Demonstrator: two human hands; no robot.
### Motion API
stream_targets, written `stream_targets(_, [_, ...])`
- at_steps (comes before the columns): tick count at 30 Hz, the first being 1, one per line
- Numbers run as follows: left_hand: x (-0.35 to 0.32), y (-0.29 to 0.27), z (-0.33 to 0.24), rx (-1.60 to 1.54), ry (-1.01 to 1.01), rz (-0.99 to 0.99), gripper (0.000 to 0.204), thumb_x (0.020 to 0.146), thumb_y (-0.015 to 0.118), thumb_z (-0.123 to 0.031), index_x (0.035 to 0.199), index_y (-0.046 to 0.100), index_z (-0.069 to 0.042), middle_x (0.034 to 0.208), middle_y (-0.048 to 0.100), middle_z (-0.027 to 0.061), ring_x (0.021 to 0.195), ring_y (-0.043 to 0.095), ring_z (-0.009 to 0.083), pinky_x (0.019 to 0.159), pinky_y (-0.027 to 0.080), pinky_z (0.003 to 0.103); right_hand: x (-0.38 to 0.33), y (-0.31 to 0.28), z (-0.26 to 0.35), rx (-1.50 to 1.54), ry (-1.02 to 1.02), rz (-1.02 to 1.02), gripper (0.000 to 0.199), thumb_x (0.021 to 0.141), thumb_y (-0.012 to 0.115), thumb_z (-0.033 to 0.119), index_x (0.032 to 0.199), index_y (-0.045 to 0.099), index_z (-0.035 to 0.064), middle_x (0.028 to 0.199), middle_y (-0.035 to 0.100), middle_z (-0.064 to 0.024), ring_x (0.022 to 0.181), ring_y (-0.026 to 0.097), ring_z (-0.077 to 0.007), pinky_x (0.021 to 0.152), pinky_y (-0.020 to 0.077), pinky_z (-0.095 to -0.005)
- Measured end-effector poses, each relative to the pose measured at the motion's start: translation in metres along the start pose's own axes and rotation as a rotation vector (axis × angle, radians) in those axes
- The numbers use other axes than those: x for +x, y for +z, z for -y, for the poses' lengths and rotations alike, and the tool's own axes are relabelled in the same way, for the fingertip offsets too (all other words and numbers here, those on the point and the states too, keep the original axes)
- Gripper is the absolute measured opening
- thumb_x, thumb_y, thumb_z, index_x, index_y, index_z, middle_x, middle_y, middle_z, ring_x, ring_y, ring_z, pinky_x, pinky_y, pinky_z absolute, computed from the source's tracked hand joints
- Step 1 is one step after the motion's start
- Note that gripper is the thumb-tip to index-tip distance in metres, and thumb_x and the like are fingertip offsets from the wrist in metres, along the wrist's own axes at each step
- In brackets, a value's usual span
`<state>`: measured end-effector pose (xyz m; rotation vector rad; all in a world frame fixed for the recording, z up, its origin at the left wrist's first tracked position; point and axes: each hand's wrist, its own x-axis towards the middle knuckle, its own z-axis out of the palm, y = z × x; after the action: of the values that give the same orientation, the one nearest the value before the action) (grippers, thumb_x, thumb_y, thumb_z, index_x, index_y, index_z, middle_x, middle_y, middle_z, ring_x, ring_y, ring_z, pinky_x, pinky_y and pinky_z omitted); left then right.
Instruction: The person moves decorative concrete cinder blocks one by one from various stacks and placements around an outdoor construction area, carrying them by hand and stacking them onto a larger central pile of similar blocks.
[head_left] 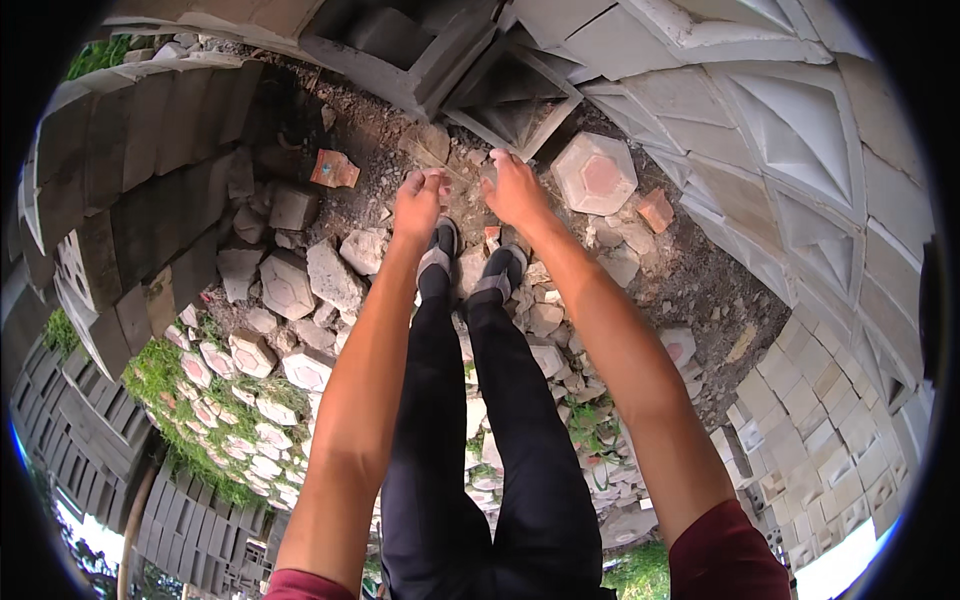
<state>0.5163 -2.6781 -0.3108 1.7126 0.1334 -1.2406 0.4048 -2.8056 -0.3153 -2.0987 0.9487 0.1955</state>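
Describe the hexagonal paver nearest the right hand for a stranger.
Find the stacked pale grey concrete blocks on the right. Near their base, right of the right hand, lies the whitish hexagonal paver. Its pink centre and six-sided outline distinguish it from the orange-red brick chunk alongside.

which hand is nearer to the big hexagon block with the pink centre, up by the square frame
Right. The right hand is just left of the block, with a gap between; the left hand is farther left.
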Motion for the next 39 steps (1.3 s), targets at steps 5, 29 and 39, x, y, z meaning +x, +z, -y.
stream_targets(5, [0.068,0.0,0.013,0.109,0.004,0.041,0.023,0.095,0.045,-0.024,0.103,0.058,-0.007,0.095,0.063,0.0014,0.083,0.056,0.0103,0.076,0.045,0.03,0.056,0.043,-0.041,-0.369,-0.12,-0.036,0.043,0.079,0.057,0.009,0.119,0.046,-0.0055,0.112,0.054,-0.0237,0.107,0.053,-0.0361,0.094,0.0435,-0.0394])
stream_targets(29, [0.044,-0.042,0.005,0.054,-0.084,0.061,0.025,0.094,0.041,-0.021,0.109,0.056,-0.007,0.099,0.063,0.0043,0.088,0.058,0.0144,0.078,0.047,0.034,0.094,-0.018,-0.03,-0.41,-0.035,0.226,0.028,0.088,0.051,0.017,0.103,0.056,-0.006,0.104,0.061,-0.0219,0.099,0.059,-0.0344,0.084,0.0474,-0.0395])
stream_targets(39, [-0.044,-0.045,0.004,-0.112,-0.273,-0.001,0.044,0.097,0.036,-0.038,0.12,0.052,-0.004,0.113,0.061,0.0094,0.102,0.058,0.0225,0.087,0.046,0.041,-0.083,-0.102,0.069,0.204,0.106,0.054,0.055,0.09,0.05,0.048,0.1,0.058,-0.0054,0.095,0.061,-0.0273,0.093,0.06,-0.0389,0.079,0.0471,-0.042])
